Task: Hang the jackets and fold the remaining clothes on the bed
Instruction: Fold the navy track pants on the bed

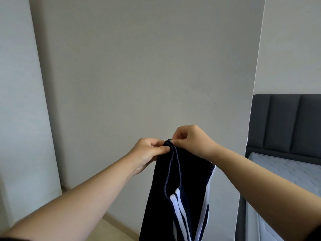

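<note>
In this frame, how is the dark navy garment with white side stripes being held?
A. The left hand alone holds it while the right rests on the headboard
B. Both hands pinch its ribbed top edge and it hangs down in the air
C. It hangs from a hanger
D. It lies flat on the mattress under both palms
B: the left hand and right hand both pinch the ribbed top edge of the navy garment, which hangs in front of the wall, off the mattress.

two hands (149, 152) (193, 142), one navy garment (189, 173), one bed (286, 173)
</note>
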A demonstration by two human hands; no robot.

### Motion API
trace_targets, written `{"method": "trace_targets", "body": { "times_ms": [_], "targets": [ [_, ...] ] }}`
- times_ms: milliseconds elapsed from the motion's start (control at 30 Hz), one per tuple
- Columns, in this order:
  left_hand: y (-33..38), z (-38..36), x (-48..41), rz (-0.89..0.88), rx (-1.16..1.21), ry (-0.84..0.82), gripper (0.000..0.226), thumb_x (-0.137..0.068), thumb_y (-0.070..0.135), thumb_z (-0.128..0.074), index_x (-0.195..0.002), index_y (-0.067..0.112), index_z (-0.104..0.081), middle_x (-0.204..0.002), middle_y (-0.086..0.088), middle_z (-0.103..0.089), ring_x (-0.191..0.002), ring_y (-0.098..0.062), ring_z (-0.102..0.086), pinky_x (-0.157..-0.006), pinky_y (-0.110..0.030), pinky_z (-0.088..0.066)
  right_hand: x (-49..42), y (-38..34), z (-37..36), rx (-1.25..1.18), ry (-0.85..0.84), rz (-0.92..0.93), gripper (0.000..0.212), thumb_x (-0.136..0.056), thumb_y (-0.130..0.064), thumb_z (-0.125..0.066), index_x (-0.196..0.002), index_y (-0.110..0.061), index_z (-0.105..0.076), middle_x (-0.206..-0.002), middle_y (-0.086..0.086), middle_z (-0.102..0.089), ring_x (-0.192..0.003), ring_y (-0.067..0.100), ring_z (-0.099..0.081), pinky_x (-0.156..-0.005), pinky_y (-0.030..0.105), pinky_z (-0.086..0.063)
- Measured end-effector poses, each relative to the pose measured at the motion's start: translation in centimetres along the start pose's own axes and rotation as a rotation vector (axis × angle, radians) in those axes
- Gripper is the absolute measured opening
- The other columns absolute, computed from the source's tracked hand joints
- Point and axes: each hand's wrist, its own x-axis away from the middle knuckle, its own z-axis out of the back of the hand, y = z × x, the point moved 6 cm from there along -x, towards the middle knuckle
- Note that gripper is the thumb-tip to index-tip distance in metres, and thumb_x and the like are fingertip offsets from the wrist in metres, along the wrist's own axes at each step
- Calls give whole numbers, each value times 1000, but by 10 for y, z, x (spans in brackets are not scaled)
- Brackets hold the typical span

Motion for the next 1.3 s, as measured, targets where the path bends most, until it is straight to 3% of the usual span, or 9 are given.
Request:
{"method": "trace_targets", "body": {
  "times_ms": [67, 200, 300, 400, 700, 867, 1133, 1233, 1300],
  "targets": [
    [5, 3, -3, -16, -19, 3, 13, -83, -5, -62, -88, 4, -69, -81, -5, -73, -77, -15, -68, -69, -19, -53, 3, 15, -4, 56, -80, -106, 26, -85, -35, -66, -65, -20, -59, -61, -12, -55, -55, 2, -49, -51, 11, -36],
    [6, 2, -3, 61, -97, -103, 19, -89, -4, -54, -101, 4, -67, -94, -7, -70, -87, -16, -66, -80, -22, -53, 5, 28, -3, 168, -51, -146, 36, -86, -25, -65, -57, -8, -54, -51, -4, -42, -48, 11, -37, -39, 12, -27],
    [8, 2, -2, 144, -202, -105, 24, -95, 22, -54, -106, 4, -67, -99, -8, -68, -88, -16, -64, -82, -27, -55, 2, 27, -3, 193, 15, -148, 38, -85, -25, -65, -55, -8, -49, -50, 0, -37, -47, 12, -33, -38, 14, -26],
    [14, 0, -3, 158, -504, -61, 30, -86, 39, -64, -94, 11, -72, -95, -2, -71, -88, -13, -67, -76, -27, -56, -2, 25, -2, 196, 48, -145, 38, -83, -25, -65, -57, -1, -52, -51, 1, -39, -46, 12, -34, -40, 17, -25],
    [23, -8, -2, 156, -837, -30, 17, -78, 8, -55, -78, -7, -64, -70, -10, -60, -64, -20, -61, -77, -34, -56, -1, 23, -6, 227, 49, -100, 24, -80, -24, -70, -63, -10, -61, -54, -4, -50, -51, 8, -45, -48, 20, -34],
    [20, -10, -3, 139, -1064, -15, 31, -82, 19, -63, -56, 11, -49, -54, -1, -43, -49, -14, -41, -45, -21, -30, 0, 19, -5, 239, 24, -64, 21, -81, -21, -71, -63, -15, -61, -56, -6, -54, -53, 7, -48, -49, 18, -35],
    [25, 0, -8, 46, -1193, 207, 31, -77, 16, -58, -51, 12, -41, -55, -2, -41, -52, -19, -37, -44, -25, -24, 0, 17, -8, 411, 9, -18, 22, -83, -33, -67, -71, -18, -57, -69, -4, -57, -69, 17, -53, -56, 26, -40],
    [32, 12, -7, 8, -1168, 303, 27, -81, 15, -54, -56, 11, -44, -61, -3, -47, -62, -23, -45, -47, -25, -28, 1, 29, -5, 561, -56, -85, 27, -86, -37, -60, -70, -18, -49, -71, -1, -52, -70, 21, -50, -58, 28, -38],
    [34, 22, -7, 22, -1093, 352, 15, -83, 13, -53, -68, 10, -54, -67, -3, -52, -66, -22, -48, -50, -23, -32, 4, 41, -7, 454, -123, -161, 29, -87, -29, -60, -66, -15, -47, -65, 0, -52, -62, 19, -51, -54, 26, -38]
  ]
}}
